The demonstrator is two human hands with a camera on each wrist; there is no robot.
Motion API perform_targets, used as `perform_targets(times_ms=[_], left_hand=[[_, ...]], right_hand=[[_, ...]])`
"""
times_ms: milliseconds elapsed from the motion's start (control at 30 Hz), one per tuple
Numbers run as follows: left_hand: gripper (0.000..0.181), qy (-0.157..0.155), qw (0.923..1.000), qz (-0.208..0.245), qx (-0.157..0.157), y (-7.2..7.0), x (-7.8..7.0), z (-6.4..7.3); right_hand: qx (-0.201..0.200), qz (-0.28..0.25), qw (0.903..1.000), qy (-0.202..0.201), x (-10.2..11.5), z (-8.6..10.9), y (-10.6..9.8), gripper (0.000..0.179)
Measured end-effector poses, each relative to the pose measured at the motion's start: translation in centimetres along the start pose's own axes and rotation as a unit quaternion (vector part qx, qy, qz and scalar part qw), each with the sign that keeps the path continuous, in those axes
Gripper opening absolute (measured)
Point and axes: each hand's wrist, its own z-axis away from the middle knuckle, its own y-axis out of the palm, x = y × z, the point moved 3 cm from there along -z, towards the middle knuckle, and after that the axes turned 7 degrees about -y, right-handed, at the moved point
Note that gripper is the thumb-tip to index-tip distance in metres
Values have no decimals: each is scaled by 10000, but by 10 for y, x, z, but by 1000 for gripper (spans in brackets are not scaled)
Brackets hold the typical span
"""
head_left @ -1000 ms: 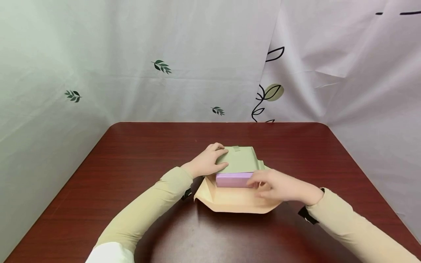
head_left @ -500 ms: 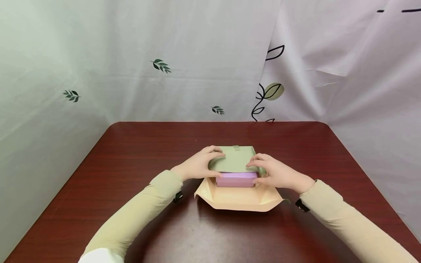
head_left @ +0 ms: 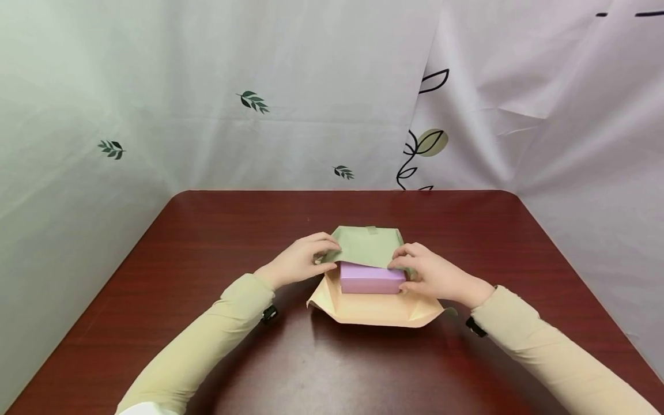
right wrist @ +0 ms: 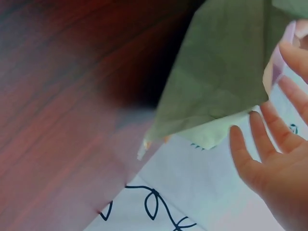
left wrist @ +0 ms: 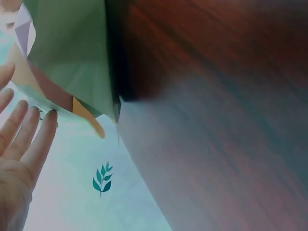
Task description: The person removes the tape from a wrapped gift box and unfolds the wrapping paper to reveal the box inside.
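A purple box point(head_left: 372, 280) rests on a sheet of wrapping paper, green outside and cream inside. The sheet's green far flap point(head_left: 367, 245) lies over the back of the box's top, and its cream near flap point(head_left: 370, 314) spreads toward me. At the flap's left edge is my left hand point(head_left: 301, 259), fingers extended; whether they touch the paper is unclear. My right hand point(head_left: 436, 274) is at the box's right end, fingertips on the green flap's edge and thumb by the box's front corner. In the right wrist view, the green paper point(right wrist: 221, 62) hangs beside spread fingers.
The dark red wooden table point(head_left: 249, 225) extends around the paper. A pale curtain point(head_left: 311, 69) with printed leaves hangs behind and beside it. A small piece of tape point(head_left: 371, 230) is on the green flap's far edge.
My right hand has moved up from the box's front to its right end. My left hand has drawn back leftward off the green flap, whose left side now spreads wider.
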Motion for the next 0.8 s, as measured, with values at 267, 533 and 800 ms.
perform_targets(times_ms=[267,533,800], left_hand=[[23,-123,9991,380,-136,-5,-1,-10],[24,-574,9973,386,-234,-6,5,-27],[23,-1055,9927,207,-547,-6,15,-41]], right_hand=[[-489,465,9955,-663,2,3,0,33],[-655,610,9917,-919,3,4,1,26],[-603,588,9932,-805,2,6,2,24]])
